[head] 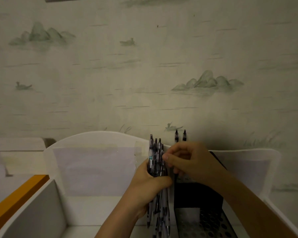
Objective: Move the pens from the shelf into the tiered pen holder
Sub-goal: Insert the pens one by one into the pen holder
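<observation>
Leftward, at seven o'clock, left hand [149,184] gripping a bundle of pens [156,162] upright; right hand [187,162] pinching one pen's top; at five o'clock, black mesh pen holder [212,222] sitting, two pens [180,135] standing behind.

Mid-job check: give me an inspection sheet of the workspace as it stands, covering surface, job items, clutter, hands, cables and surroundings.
Surface: white shelf compartment with white divider walls.
Job's things: bundle of clear-barrelled pens, held upright; black perforated-metal tiered pen holder to its right; two pens' dark tops stand above the right hand, over the holder.
Clutter: taped paper sheet on the shelf's back panel; orange edge strip at the left.
Hands: left hand grips the bundle; right hand pinches at the bundle's upper part.
Cables: nothing seen.
Surroundings: pale wallpaper with green hills and ducks; dim light.
</observation>
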The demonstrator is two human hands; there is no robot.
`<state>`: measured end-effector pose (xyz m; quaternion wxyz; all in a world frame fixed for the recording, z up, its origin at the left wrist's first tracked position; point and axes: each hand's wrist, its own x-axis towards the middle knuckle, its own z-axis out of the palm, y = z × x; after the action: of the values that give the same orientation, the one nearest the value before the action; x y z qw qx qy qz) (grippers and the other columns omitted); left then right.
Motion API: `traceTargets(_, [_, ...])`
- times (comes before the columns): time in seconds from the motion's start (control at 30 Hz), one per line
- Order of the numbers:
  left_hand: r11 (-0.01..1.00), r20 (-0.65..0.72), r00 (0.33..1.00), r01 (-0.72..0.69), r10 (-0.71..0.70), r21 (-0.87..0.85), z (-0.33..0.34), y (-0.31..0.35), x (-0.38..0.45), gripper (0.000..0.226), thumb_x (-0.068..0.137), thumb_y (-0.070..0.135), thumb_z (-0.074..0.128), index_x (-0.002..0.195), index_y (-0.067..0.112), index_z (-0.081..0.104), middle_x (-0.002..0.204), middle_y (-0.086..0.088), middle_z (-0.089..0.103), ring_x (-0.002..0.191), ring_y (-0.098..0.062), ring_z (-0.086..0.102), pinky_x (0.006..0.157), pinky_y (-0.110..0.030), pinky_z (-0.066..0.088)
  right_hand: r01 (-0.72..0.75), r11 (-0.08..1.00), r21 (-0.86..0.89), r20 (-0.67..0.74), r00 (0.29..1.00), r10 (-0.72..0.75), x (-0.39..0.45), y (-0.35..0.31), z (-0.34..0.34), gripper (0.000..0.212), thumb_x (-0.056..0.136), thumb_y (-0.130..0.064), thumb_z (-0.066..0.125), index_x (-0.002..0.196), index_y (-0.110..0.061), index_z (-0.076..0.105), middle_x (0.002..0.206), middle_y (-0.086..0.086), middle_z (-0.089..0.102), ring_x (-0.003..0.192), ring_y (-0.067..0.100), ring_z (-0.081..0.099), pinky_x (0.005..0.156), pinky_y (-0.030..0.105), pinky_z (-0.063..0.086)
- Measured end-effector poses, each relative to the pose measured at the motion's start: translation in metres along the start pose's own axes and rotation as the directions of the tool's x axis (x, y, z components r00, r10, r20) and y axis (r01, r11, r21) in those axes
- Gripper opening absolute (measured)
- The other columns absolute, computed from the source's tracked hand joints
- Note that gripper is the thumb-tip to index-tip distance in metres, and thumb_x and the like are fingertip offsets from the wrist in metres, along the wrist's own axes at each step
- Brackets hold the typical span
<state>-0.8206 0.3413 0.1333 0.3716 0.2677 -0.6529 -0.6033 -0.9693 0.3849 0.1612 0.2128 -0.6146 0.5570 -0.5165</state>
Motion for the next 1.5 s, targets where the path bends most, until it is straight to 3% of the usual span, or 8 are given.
traceTargets(0.17, [0.999,-0.002,1.0,-0.031,0.031,0.015,0.0,0.003,0.0,0.03,0.074,-0.017,0.061,0.087,0.009,0.06,0.061,0.007,0.06,0.055,-0.005,0.055,0.051,-0.017,0.043,-0.05,0.996,0.076,0.013,0.999,0.049,0.005,-0.003,0.002,0.032,0.07,-0.037,0.075,0.085,-0.008,0.07,0.066,0.006,0.071,0.053,0.014,0.064,0.048,0.023,0.049])
traceTargets(0.43, [0.998,0.016,0.998,-0.058,0.058,0.039,0.0,0.004,-0.001,0.028,0.073,-0.019,0.061,0.09,0.004,0.061,0.071,-0.001,0.065,0.061,-0.006,0.06,0.055,-0.016,0.046,-0.125,0.989,0.085,0.064,0.991,0.12,0.006,-0.001,0.0,0.016,0.081,-0.021,0.075,0.082,-0.006,0.068,0.064,0.009,0.068,0.054,0.017,0.063,0.048,0.025,0.05])
traceTargets(0.63, [0.999,0.018,0.999,-0.048,0.047,0.009,0.001,0.001,0.001,0.025,0.072,-0.015,0.068,0.094,-0.005,0.062,0.081,-0.01,0.069,0.074,-0.015,0.067,0.067,-0.019,0.054,-0.173,0.979,0.109,0.044,0.985,0.17,0.004,0.002,0.002,0.015,0.089,-0.013,0.067,0.087,0.002,0.067,0.062,0.008,0.066,0.055,0.019,0.063,0.051,0.029,0.052])
traceTargets(0.73, [1.0,0.005,1.0,-0.014,0.014,-0.014,0.003,0.001,0.002,0.025,0.072,-0.012,0.073,0.093,0.0,0.066,0.08,-0.006,0.071,0.074,-0.013,0.069,0.065,-0.019,0.054,-0.183,0.979,0.088,0.025,0.983,0.181,0.005,0.003,0.002,0.012,0.092,-0.01,0.062,0.08,-0.007,0.066,0.062,0.006,0.067,0.056,0.018,0.064,0.05,0.025,0.05])
traceTargets(0.9, [0.997,0.0,0.999,0.032,-0.032,-0.066,0.003,0.001,0.001,0.036,0.072,-0.005,0.078,0.103,0.011,0.07,0.096,-0.006,0.076,0.09,-0.019,0.073,0.07,-0.021,0.056,-0.182,0.981,0.061,-0.028,0.983,0.184,0.003,0.005,0.003,0.016,0.092,-0.007,0.057,0.077,-0.01,0.064,0.062,0.002,0.068,0.057,0.015,0.065,0.054,0.024,0.05])
traceTargets(1.07, [0.994,-0.013,0.998,0.057,-0.059,-0.097,0.004,0.001,-0.001,0.033,0.073,-0.002,0.078,0.1,0.016,0.07,0.092,-0.003,0.077,0.086,-0.016,0.073,0.068,-0.021,0.055,-0.205,0.973,0.103,-0.051,0.976,0.211,0.002,0.008,0.001,0.013,0.093,-0.008,0.056,0.083,-0.006,0.064,0.064,0.003,0.07,0.056,0.014,0.065,0.052,0.024,0.053])
traceTargets(1.27, [0.993,-0.026,0.997,0.066,-0.068,-0.095,0.003,-0.002,0.0,0.034,0.072,0.004,0.08,0.102,0.017,0.069,0.095,-0.001,0.077,0.091,-0.016,0.073,0.077,-0.025,0.056,-0.234,0.952,0.196,-0.053,0.967,0.249,0.001,0.01,-0.003,0.014,0.093,-0.004,0.056,0.08,-0.005,0.062,0.067,0.012,0.071,0.056,0.019,0.067,0.051,0.027,0.054])
traceTargets(1.5, [0.991,-0.036,0.996,0.075,-0.08,-0.111,0.005,-0.005,0.001,0.026,0.073,0.01,0.079,0.096,0.017,0.068,0.08,0.005,0.076,0.074,-0.008,0.072,0.062,-0.016,0.053,-0.226,0.934,0.276,-0.096,0.961,0.261,0.001,0.015,-0.009,0.011,0.093,-0.002,0.055,0.087,0.004,0.061,0.075,0.024,0.071,0.062,0.035,0.068,0.059,0.04,0.06])
